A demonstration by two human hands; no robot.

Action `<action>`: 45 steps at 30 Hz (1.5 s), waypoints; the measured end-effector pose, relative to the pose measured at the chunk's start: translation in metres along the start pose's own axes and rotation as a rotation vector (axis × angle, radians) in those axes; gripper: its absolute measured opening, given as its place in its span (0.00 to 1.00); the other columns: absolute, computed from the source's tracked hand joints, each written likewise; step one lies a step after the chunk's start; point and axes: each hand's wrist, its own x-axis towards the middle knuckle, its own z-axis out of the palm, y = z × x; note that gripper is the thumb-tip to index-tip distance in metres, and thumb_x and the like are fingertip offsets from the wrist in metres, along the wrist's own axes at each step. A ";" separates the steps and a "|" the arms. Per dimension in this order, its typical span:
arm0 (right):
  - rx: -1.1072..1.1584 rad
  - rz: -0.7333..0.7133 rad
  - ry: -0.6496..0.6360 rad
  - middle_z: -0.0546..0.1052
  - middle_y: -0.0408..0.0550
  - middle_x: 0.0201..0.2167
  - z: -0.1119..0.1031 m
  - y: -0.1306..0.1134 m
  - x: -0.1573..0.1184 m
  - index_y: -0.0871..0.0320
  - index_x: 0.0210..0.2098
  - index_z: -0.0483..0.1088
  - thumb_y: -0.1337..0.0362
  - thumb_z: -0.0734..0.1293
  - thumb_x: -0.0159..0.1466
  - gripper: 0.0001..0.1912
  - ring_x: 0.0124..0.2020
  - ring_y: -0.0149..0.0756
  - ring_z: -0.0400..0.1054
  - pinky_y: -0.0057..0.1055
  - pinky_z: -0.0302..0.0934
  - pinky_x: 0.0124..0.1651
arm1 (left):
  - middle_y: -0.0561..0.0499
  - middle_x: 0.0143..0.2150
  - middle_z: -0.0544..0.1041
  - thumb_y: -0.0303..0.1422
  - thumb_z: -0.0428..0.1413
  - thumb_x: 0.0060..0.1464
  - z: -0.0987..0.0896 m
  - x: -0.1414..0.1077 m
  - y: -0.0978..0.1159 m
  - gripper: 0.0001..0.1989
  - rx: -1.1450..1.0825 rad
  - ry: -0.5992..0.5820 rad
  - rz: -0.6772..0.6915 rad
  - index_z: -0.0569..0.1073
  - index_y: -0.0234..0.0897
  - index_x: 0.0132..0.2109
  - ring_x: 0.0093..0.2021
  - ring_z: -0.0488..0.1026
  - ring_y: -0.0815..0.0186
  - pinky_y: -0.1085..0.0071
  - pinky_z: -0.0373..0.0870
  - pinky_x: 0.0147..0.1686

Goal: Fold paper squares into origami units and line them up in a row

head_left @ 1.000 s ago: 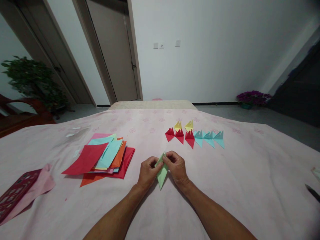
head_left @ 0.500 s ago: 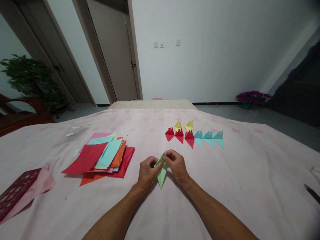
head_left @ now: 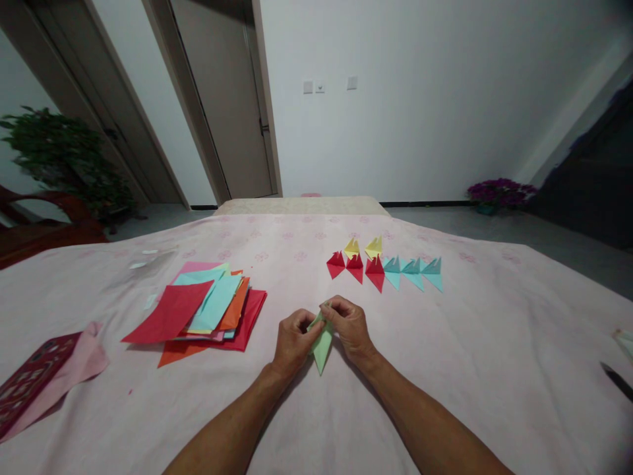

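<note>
A light green piece of folded origami paper (head_left: 322, 349) is between my two hands above the cloth, its narrow point facing toward me. My left hand (head_left: 295, 340) grips its left side, thumb on top. At the upper end, the thumb and fingers of my right hand (head_left: 349, 324) pinch the tip, which they partly cover. Beyond my hands stand several finished folded paper birds: red ones (head_left: 374, 272), light blue ones (head_left: 413, 272) and two yellow ones (head_left: 374, 247) behind.
To the left lies a loose pile of coloured paper sheets (head_left: 171, 313). A dark red patterned packet (head_left: 34, 373) rests on pink material at far left. A dark pointed object (head_left: 617, 381) is at the right edge. A pink flowered cloth (head_left: 469, 396) covers the table.
The right hand's fingers have shifted slightly left over the paper's upper tip and now hide more of it. The green paper has moved a little to the right.
</note>
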 end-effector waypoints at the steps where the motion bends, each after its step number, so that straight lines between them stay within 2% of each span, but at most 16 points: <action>1: 0.016 0.006 0.021 0.72 0.41 0.23 0.000 -0.001 0.001 0.58 0.24 0.74 0.58 0.73 0.54 0.10 0.27 0.32 0.63 0.29 0.58 0.32 | 0.55 0.23 0.70 0.40 0.62 0.50 0.000 0.000 -0.001 0.14 -0.007 -0.013 -0.002 0.73 0.35 0.26 0.25 0.63 0.70 0.75 0.59 0.26; 5: 0.053 0.066 0.108 0.73 0.43 0.24 0.001 -0.003 0.004 0.59 0.28 0.77 0.54 0.73 0.54 0.13 0.27 0.32 0.63 0.29 0.58 0.31 | 0.55 0.23 0.69 0.40 0.63 0.49 0.001 0.001 -0.002 0.14 -0.074 -0.039 -0.066 0.73 0.34 0.27 0.25 0.63 0.71 0.75 0.59 0.25; 7: 0.072 0.092 0.094 0.77 0.48 0.31 0.000 -0.005 0.005 0.59 0.36 0.78 0.51 0.71 0.58 0.17 0.30 0.33 0.66 0.29 0.60 0.32 | 0.55 0.23 0.70 0.42 0.63 0.49 0.000 0.004 -0.001 0.15 -0.163 0.017 -0.122 0.73 0.34 0.28 0.24 0.63 0.71 0.75 0.59 0.25; 9: 0.095 0.134 0.000 0.77 0.50 0.39 0.000 -0.004 0.005 0.58 0.46 0.76 0.50 0.69 0.60 0.21 0.33 0.33 0.68 0.29 0.62 0.33 | 0.55 0.24 0.71 0.44 0.63 0.48 -0.002 0.010 0.000 0.16 -0.267 0.113 -0.165 0.73 0.34 0.30 0.24 0.64 0.71 0.75 0.61 0.25; 10: 0.103 0.156 -0.067 0.77 0.49 0.40 0.001 -0.003 0.004 0.57 0.50 0.73 0.51 0.69 0.59 0.23 0.32 0.33 0.68 0.28 0.62 0.33 | 0.55 0.25 0.71 0.44 0.63 0.49 -0.003 0.013 -0.001 0.17 -0.304 0.156 -0.176 0.73 0.34 0.31 0.24 0.65 0.71 0.75 0.61 0.25; 13: 0.069 0.196 -0.207 0.73 0.41 0.28 0.005 0.002 0.001 0.58 0.54 0.68 0.56 0.72 0.56 0.28 0.27 0.29 0.65 0.25 0.58 0.28 | 0.55 0.26 0.73 0.45 0.63 0.48 -0.007 0.019 -0.004 0.18 -0.318 0.204 -0.171 0.73 0.34 0.33 0.25 0.66 0.70 0.75 0.62 0.27; 17: -0.063 0.232 -0.212 0.65 0.32 0.19 0.009 0.009 -0.001 0.61 0.55 0.65 0.64 0.70 0.55 0.29 0.19 0.26 0.59 0.23 0.53 0.22 | 0.53 0.26 0.74 0.47 0.61 0.49 -0.010 0.023 -0.010 0.18 -0.180 0.194 -0.165 0.73 0.33 0.31 0.26 0.67 0.69 0.74 0.62 0.27; 21: -0.273 0.279 -0.234 0.69 0.34 0.17 0.008 0.007 -0.002 0.62 0.61 0.59 0.66 0.63 0.60 0.30 0.17 0.29 0.63 0.25 0.55 0.23 | 0.53 0.25 0.75 0.48 0.58 0.52 -0.013 0.025 -0.009 0.18 0.132 0.172 -0.228 0.75 0.35 0.31 0.26 0.70 0.67 0.74 0.59 0.27; 26: -0.781 0.081 -0.210 0.75 0.41 0.23 0.006 -0.004 -0.005 0.58 0.63 0.59 0.67 0.62 0.62 0.29 0.26 0.34 0.69 0.28 0.56 0.31 | 0.54 0.28 0.78 0.47 0.53 0.56 -0.016 0.027 -0.003 0.16 0.501 0.131 -0.285 0.76 0.40 0.32 0.29 0.72 0.65 0.72 0.54 0.27; 29: -0.975 0.003 -0.214 0.77 0.43 0.28 0.004 -0.007 -0.008 0.54 0.60 0.64 0.67 0.63 0.63 0.25 0.30 0.35 0.70 0.29 0.56 0.34 | 0.52 0.29 0.77 0.44 0.54 0.57 -0.014 0.028 -0.004 0.14 0.677 0.116 -0.222 0.76 0.41 0.32 0.33 0.72 0.63 0.71 0.55 0.30; 33: -1.136 -0.096 -0.305 0.78 0.45 0.37 0.002 -0.007 -0.012 0.51 0.45 0.75 0.65 0.63 0.65 0.12 0.38 0.34 0.71 0.28 0.56 0.38 | 0.49 0.32 0.77 0.41 0.56 0.56 -0.011 0.028 -0.007 0.11 0.853 0.116 -0.108 0.73 0.40 0.29 0.38 0.71 0.58 0.66 0.59 0.36; 35: -1.216 -0.126 -0.358 0.76 0.46 0.37 0.003 -0.008 -0.014 0.51 0.42 0.76 0.64 0.62 0.67 0.11 0.38 0.34 0.71 0.28 0.55 0.37 | 0.48 0.35 0.76 0.40 0.57 0.55 -0.011 0.027 -0.009 0.10 0.890 0.118 -0.102 0.73 0.39 0.31 0.40 0.70 0.56 0.64 0.61 0.40; 37: -1.273 -0.139 -0.398 0.75 0.46 0.37 0.004 -0.009 -0.015 0.50 0.41 0.76 0.63 0.61 0.68 0.11 0.37 0.33 0.70 0.28 0.54 0.35 | 0.47 0.40 0.76 0.40 0.58 0.54 -0.011 0.026 -0.010 0.09 0.897 0.148 -0.100 0.74 0.39 0.38 0.44 0.70 0.55 0.61 0.63 0.44; 40: -1.331 -0.141 -0.423 0.74 0.46 0.37 0.006 -0.011 -0.016 0.51 0.40 0.76 0.62 0.61 0.69 0.11 0.37 0.34 0.69 0.28 0.53 0.34 | 0.40 0.56 0.72 0.36 0.59 0.55 -0.009 0.024 -0.013 0.22 0.924 0.221 -0.001 0.68 0.37 0.56 0.56 0.67 0.51 0.55 0.63 0.52; 42: -1.359 -0.143 -0.431 0.74 0.47 0.37 0.006 -0.012 -0.016 0.51 0.40 0.75 0.62 0.60 0.69 0.11 0.37 0.34 0.69 0.28 0.53 0.34 | 0.38 0.65 0.63 0.31 0.57 0.57 -0.009 0.026 -0.017 0.25 0.976 0.145 0.152 0.64 0.37 0.61 0.65 0.59 0.50 0.52 0.57 0.60; 45: -1.372 -0.160 -0.435 0.74 0.47 0.37 0.005 -0.011 -0.016 0.51 0.41 0.75 0.62 0.60 0.69 0.11 0.38 0.35 0.69 0.29 0.53 0.34 | 0.42 0.68 0.62 0.28 0.50 0.62 -0.013 0.032 -0.024 0.19 1.030 -0.176 0.332 0.67 0.38 0.60 0.70 0.53 0.53 0.51 0.51 0.65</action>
